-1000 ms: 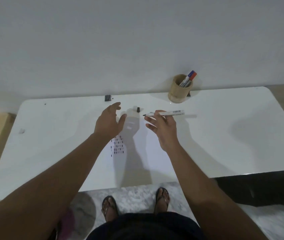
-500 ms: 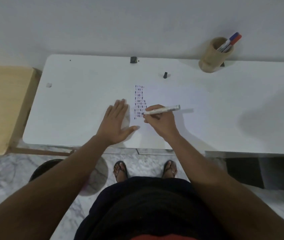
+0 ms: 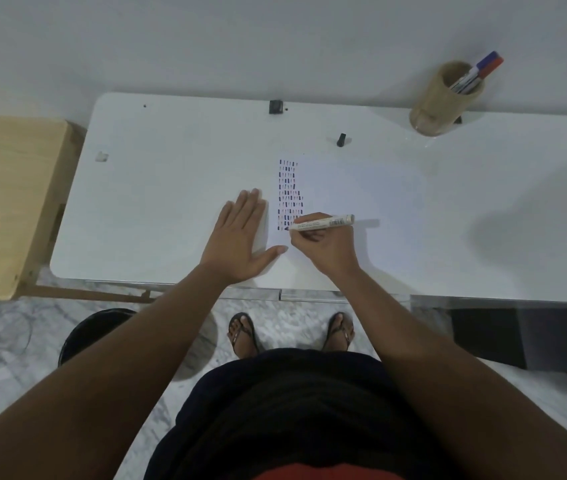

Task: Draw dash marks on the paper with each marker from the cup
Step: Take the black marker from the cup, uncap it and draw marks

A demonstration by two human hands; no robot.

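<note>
A white sheet of paper [image 3: 354, 192] lies on the white table [image 3: 171, 188], with rows of short dark and reddish dash marks [image 3: 289, 194] down its left side. My right hand [image 3: 323, 247] grips a white marker [image 3: 323, 223], uncapped, tip touching the paper at the bottom of the marks. My left hand [image 3: 237, 237] lies flat, fingers spread, pressing the paper's left edge. A tan cup [image 3: 443, 102] at the back right holds markers [image 3: 479, 72] with blue and red caps. A black cap [image 3: 341, 139] stands behind the paper.
A small black object [image 3: 276, 107] sits at the table's back edge by the wall. A light wooden piece of furniture [image 3: 8, 202] adjoins the table's left end. A dark round bin [image 3: 95, 330] stands on the marble floor, near my sandalled feet.
My view tilted down towards the table. My left hand dropped flat onto the paper's edge, and my right hand brought the marker tip down to the paper below the marks.
</note>
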